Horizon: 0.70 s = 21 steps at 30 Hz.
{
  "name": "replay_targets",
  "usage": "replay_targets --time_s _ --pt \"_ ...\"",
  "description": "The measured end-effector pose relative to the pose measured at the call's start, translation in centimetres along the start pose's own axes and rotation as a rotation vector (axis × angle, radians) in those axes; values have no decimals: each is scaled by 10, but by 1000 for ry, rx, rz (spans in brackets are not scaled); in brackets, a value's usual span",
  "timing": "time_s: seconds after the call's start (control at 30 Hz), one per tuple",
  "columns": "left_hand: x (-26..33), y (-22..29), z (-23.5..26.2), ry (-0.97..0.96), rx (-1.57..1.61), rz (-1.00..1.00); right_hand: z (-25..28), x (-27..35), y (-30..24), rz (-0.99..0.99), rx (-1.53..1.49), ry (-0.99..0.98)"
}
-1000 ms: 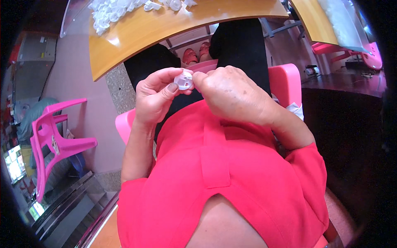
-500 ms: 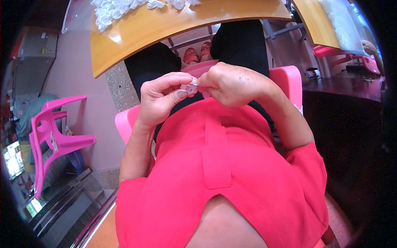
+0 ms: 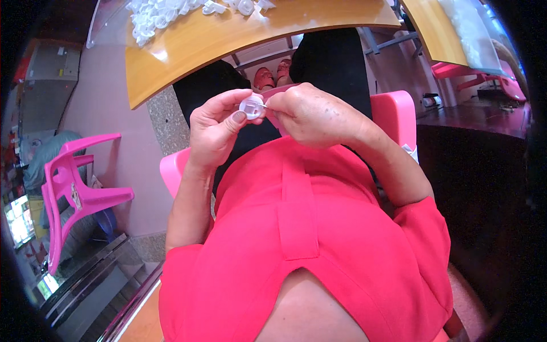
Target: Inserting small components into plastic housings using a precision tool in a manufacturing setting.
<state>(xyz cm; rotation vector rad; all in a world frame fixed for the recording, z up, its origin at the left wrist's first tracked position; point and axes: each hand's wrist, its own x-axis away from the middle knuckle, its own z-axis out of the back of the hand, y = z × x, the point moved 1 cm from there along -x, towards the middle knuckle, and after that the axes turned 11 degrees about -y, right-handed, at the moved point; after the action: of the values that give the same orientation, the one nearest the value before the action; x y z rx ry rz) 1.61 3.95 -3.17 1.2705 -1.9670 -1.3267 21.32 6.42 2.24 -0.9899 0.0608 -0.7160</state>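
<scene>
Nearest to us is our own bright pink short-sleeved top (image 3: 296,228), filling the lower part of the view, with both bare forearms rising from it toward the middle. Above the chest our two hands meet. Our left hand (image 3: 213,134) curls around a small round white plastic cap (image 3: 251,106), thumb pressed against its near edge and the other fingers bent over its far side, so the fingers are clamped on it. Our right hand (image 3: 310,114) is closed into a loose fist just beside the piece, its thumb and forefinger pinched together at the cap's right edge; whether they grip a thin pin or only the rim is too small to tell. The cap sits between the two hands, held in the air over our lap, well below the table edge.

Under the hands we see dark trousers (image 3: 330,62) and the pink plastic chair (image 3: 393,114) we sit on. Farther down, by the floor, a pair of reddish sandals (image 3: 273,77) shows between the knees.

Beyond that the yellow wooden tabletop (image 3: 216,43) curves across the top, carrying a heap of similar white plastic parts (image 3: 165,14) in a clear wrap. Off to the left stands an empty pink plastic chair (image 3: 74,188).
</scene>
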Motion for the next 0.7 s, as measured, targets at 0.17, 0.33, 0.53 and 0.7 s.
replay_targets --time_s 0.17,0.33,0.53,0.7 --pt "0 0 3 37 -23 9 -9 -5 6 23 -29 68" --pt "2 0 6 -6 -98 24 -3 -5 3 -16 -117 8" --pt "2 2 1 -23 -102 9 -7 -3 5 21 -56 17" --pt "2 0 0 -7 -14 47 -13 1 -7 -53 248 0"
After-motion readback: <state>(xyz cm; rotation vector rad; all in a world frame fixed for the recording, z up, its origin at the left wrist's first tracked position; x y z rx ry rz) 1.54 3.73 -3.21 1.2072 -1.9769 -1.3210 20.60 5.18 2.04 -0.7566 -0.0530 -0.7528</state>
